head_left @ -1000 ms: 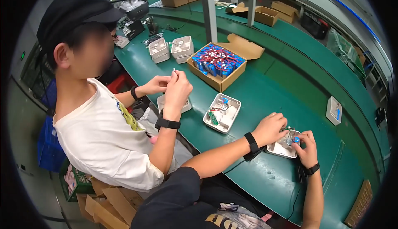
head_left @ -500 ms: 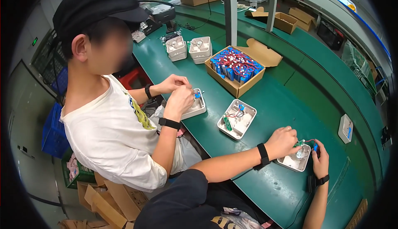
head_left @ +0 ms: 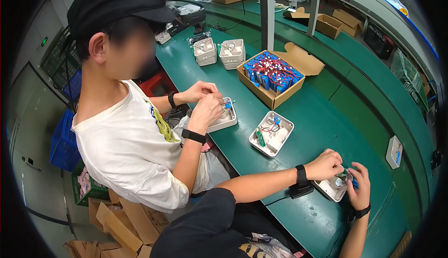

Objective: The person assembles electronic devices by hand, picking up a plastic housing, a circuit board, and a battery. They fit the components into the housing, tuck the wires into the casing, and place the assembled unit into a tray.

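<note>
My left hand (head_left: 328, 164) pinches a small green circuit board (head_left: 344, 171) over a light grey plastic case (head_left: 325, 190). On the far side of the case, my right hand (head_left: 360, 188) curls round a blue battery (head_left: 355, 183), mostly hidden by the fingers; its index fingertip is close to the board. A round silvery part (head_left: 338, 182) shows inside the case. To the left, another open case (head_left: 272, 151) holds a green board (head_left: 260, 139), wires and a blue piece.
At my left a co-worker's hands (head_left: 208, 105) work over a similar case (head_left: 228, 121). Behind stand a carton (head_left: 275, 100) of blue batteries with red wires and stacked cases (head_left: 232, 62). One more case (head_left: 394, 151) lies far right. A black device (head_left: 301, 190) hangs at my left wrist.
My right hand has moved toward the board, and its fingertips are nearer my left hand. The red wire that stretched between the hands no longer shows. The whole view has shifted slightly.
</note>
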### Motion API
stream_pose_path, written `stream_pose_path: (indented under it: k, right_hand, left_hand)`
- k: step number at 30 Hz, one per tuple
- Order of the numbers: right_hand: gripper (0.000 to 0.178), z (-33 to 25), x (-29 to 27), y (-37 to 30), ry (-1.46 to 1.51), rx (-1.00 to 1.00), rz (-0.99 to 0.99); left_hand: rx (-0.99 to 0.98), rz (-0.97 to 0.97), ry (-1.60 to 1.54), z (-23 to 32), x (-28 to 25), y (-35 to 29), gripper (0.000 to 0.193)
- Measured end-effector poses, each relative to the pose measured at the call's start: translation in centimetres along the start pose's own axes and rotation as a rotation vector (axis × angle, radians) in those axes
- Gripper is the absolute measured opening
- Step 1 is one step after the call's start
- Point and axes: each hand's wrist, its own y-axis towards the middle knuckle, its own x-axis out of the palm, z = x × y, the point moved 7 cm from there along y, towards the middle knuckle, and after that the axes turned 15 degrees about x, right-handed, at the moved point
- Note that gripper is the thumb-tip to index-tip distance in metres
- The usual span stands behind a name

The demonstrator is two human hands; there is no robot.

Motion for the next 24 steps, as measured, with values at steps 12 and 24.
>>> stream_pose_path:
  k: [12, 24]
  right_hand:
    - [0.026, 2.1, 1.7, -0.5, 0.176, 0.056, -0.065]
    - [0.014, 1.4, 0.8, -0.4, 0.021, 0.012, 0.066]
  left_hand:
    - [-0.009, -0.074, -0.101, -0.6, 0.7, -0.6, 0.028]
    - [0.092, -0.153, 0.120, 3.3, -2.7, 0.4, 0.043]
